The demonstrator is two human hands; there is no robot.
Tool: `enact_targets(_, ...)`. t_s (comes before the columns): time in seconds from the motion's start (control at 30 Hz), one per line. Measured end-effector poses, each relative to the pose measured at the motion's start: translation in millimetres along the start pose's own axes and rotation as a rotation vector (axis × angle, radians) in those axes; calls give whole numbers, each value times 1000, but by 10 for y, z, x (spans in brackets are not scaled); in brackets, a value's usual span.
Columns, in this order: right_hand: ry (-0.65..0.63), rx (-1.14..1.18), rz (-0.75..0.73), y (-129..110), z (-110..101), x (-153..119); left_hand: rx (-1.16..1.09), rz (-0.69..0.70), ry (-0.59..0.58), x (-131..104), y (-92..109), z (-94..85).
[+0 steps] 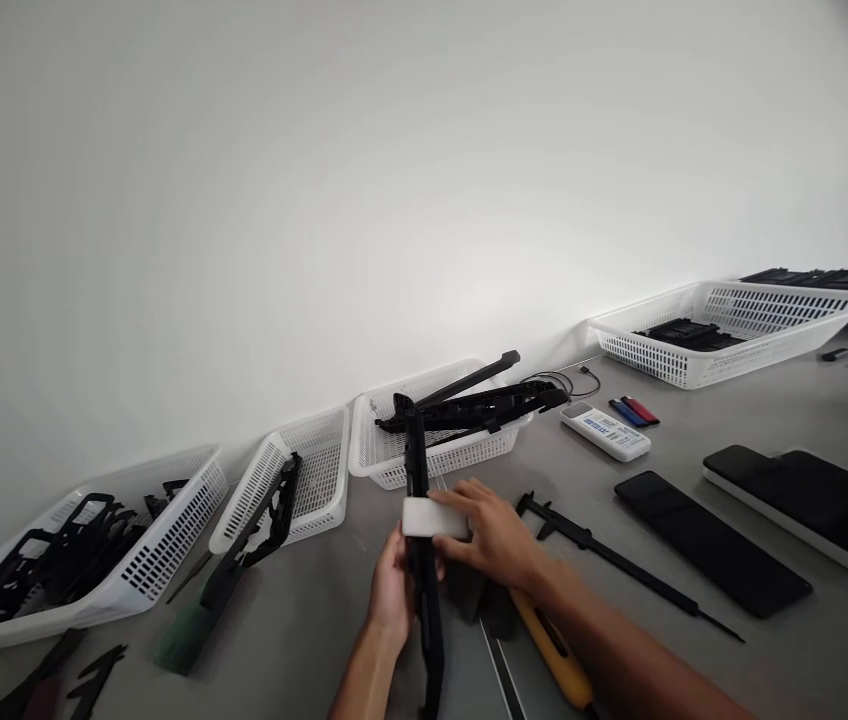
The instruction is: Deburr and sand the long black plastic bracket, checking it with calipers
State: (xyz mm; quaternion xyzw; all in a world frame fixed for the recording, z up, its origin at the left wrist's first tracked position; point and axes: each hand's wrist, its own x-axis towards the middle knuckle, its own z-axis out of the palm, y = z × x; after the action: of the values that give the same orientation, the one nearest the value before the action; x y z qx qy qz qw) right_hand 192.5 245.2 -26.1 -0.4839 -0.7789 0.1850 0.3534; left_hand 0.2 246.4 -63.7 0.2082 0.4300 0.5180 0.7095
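Observation:
My left hand (392, 590) is closed around a long black plastic part (430, 610), held upright over the grey table. Pinched in my right hand (495, 535) is a white block (433, 517), which lies across the front of the black part. Under my right forearm a tool with a yellow handle (553, 655) rests on the table, partly hidden. To the right of that hand lies a black caliper (596, 545). Behind the held part stands a white basket (469, 460) with several long black parts (476, 410) sticking out over its rim.
Left are two more white baskets (169, 560) (323, 510) with black parts. A larger white basket (694, 370) stands back right. On the right lie a white handheld device (604, 432), blue and red pieces (634, 411), a black slab (713, 540) and a black-topped white device (814, 510).

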Motion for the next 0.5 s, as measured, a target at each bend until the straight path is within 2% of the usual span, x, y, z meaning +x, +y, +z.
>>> enact_targets(0.13, 195, -26, 130, 151, 17, 35, 89, 25, -200, -41, -18, 63)
enact_targets(0.23, 283, -3, 162, 176, 40, 31, 158, 79, -286, -45, -5, 94)
enact_targets(0.4, 166, 72, 53, 173, 27, 23, 216, 164, -250, -33, 4, 96)
enact_targets(0.5, 207, 53, 109, 201, 33, 29, 214, 177, -226, -29, -10, 97)
